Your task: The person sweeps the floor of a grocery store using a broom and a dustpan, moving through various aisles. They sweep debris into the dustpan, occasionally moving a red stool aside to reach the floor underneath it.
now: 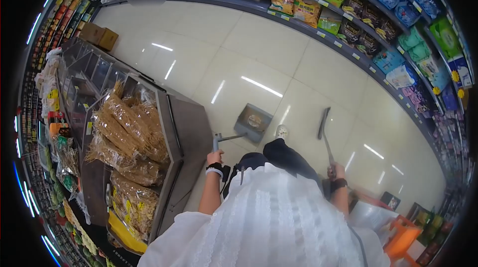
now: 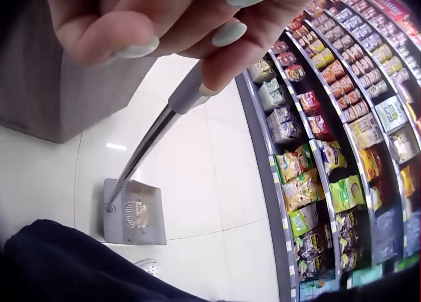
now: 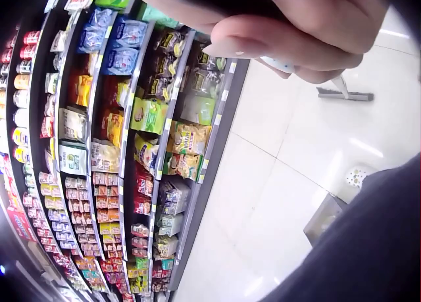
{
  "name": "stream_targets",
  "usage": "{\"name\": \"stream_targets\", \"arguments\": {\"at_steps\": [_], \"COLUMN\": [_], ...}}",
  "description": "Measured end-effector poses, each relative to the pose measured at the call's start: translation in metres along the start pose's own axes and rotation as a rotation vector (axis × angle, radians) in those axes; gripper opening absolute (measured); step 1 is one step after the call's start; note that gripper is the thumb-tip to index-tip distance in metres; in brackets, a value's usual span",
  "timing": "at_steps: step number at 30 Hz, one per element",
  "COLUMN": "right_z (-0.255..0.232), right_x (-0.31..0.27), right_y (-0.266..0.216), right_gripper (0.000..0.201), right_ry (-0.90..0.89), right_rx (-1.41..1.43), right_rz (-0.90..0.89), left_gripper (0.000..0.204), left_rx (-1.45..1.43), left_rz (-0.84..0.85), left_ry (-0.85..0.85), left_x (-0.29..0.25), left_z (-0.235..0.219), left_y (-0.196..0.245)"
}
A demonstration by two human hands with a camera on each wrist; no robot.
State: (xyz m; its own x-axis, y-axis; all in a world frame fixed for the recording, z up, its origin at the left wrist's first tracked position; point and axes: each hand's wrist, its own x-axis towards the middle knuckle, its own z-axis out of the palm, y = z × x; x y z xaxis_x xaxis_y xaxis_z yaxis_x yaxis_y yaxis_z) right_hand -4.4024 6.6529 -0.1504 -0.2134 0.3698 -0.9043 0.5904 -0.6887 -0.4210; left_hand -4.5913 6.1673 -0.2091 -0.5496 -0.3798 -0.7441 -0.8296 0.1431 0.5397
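Observation:
My left hand (image 1: 215, 157) grips the upper end of a metal-handled grey dustpan (image 1: 243, 130); in the left wrist view the fingers curl round the handle (image 2: 150, 141) and the pan (image 2: 116, 232) lies on the floor, with something pale inside. On the other side, my right hand (image 1: 336, 171) holds the handle of a broom (image 1: 324, 123), its dark narrow head on the tiles right of the white shoe (image 1: 282, 131). The right wrist view shows the curled fingers and, beyond them, the broom head (image 3: 345, 95), apart from the dustpan.
A display stand (image 1: 191, 132) with bagged dry goods (image 1: 130, 127) stands close on the left. Stocked shelves (image 1: 343, 43) curve along the far and right sides. Cardboard boxes (image 1: 98, 36) sit at the stand's far end. An orange item (image 1: 402, 237) is behind at right.

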Motion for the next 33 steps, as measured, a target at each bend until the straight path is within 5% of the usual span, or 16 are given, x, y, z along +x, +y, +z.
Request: {"name": "stream_targets", "arguments": {"at_steps": [7,14,20,26,29,33], "right_z": [0.046,0.163,0.304,0.433,0.447,0.429], "right_x": [0.051,0.094,0.127,0.14,0.147,0.123], "right_y": [-0.087,-0.186,-0.256,-0.272,-0.25,-0.262], "right_gripper": [0.02,0.024,0.056,0.053,0.056,0.065], "right_ry": [-0.021,-0.155,-0.196,-0.296,-0.328,-0.487], "right_rx": [-0.394,-0.577,-1.001,-1.214,-1.378,-1.544], "right_rz": [-0.297,-0.387,-0.475,-0.404,-0.629,-0.624], "left_gripper": [0.018,0.016,0.016,0.029,0.03,0.032], "left_rx": [-0.149,-0.29,-0.264,-0.016,0.072,0.143], "left_rz": [-0.083,-0.08,-0.086,-0.056,-0.048,-0.112], "left_ry": [0.15,0.209,0.207,0.273,0.249,0.317], "left_x": [-0.002,0.011,0.071,0.118,0.126,0.147], "left_z": [0.052,0.055,0.083,0.103,0.118,0.134], "left_y": [0.063,0.122,0.17,0.233,0.279,0.304]}}
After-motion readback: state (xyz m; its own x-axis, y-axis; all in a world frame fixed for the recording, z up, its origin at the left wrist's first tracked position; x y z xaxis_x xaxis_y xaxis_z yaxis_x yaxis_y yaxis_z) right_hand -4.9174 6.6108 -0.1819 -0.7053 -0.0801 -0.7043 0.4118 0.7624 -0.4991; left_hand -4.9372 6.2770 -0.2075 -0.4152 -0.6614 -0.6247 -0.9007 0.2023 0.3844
